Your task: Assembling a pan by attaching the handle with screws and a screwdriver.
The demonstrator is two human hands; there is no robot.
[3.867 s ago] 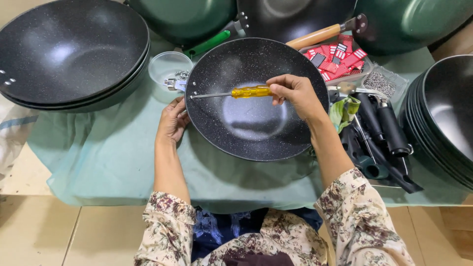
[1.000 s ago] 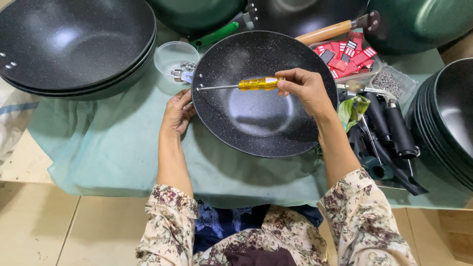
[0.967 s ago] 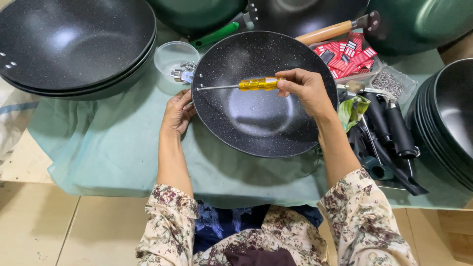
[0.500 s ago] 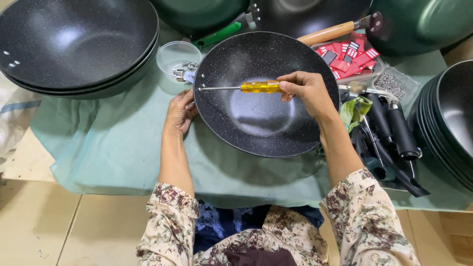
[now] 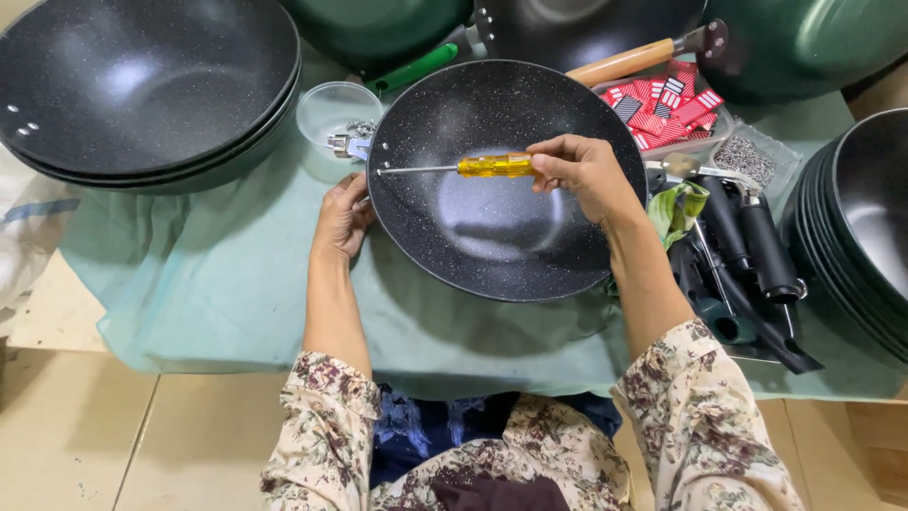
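Near the middle of the worktop, on the pale green cloth (image 5: 218,284), sits a black speckled wok (image 5: 506,180). The right hand (image 5: 582,170) has its fingers curled tight around the yellow handle of a screwdriver (image 5: 473,167), which lies level across the bowl with its tip at the left rim, where a small fastener shows. The left hand (image 5: 342,216) presses against the outside of that same rim, fingers bent and partly tucked under it (whether they pinch anything there I cannot tell). No handle is on this wok yet, so the fastening at the rim looks unfinished. A clear dish of small metal parts (image 5: 342,118) stands just beyond the left hand. Black handles (image 5: 757,251) lie toward the right edge, and stacked woks (image 5: 142,90) fill the far left corner.
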